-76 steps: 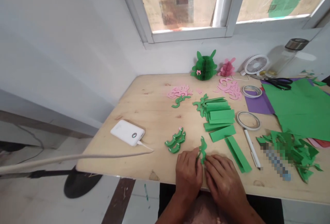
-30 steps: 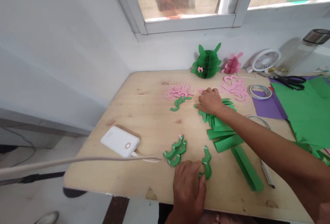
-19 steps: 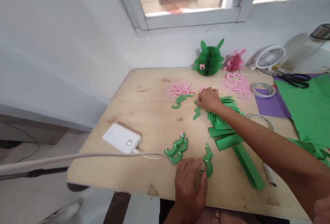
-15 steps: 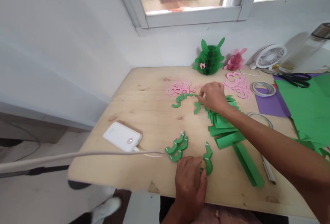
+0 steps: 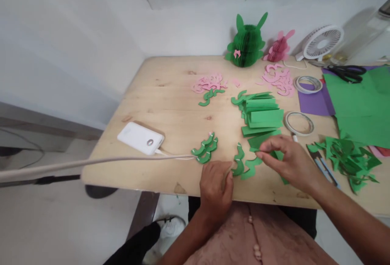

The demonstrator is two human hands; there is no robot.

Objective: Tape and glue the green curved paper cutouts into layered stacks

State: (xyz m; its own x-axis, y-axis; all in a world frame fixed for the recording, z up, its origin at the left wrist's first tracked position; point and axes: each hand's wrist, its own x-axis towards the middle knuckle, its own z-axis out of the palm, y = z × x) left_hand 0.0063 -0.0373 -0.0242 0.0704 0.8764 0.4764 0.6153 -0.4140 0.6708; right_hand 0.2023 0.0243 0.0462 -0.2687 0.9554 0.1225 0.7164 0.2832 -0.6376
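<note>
My right hand [image 5: 288, 161] pinches a wavy green paper cutout [image 5: 250, 169] between thumb and fingertips, near the table's front edge. Beside it, my left hand [image 5: 216, 185] rests on the table with bent fingers, its thumb and forefinger at the lower end of another scalloped green paper piece [image 5: 239, 161] with white marks. Just beyond my left hand lies a small group of green scalloped pieces [image 5: 205, 149], also marked white. A row of folded green paper strips [image 5: 265, 116] sits past my right hand, with a curved green cutout at its left end.
Pink paper cutouts [image 5: 210, 83] lie farther back, with a few green ones [image 5: 209, 97]. A white power bank [image 5: 140, 137] trails a cable across the left. Tape rolls [image 5: 299, 124], a cutter knife [image 5: 323, 165], green scraps [image 5: 347, 163], scissors [image 5: 345, 72] and a fan [image 5: 323, 42] occupy the right.
My right hand has come back from the far end of the green strips toward my left hand, bringing a wavy green cutout. My left hand stays beside the scalloped piece. The view has tilted down.
</note>
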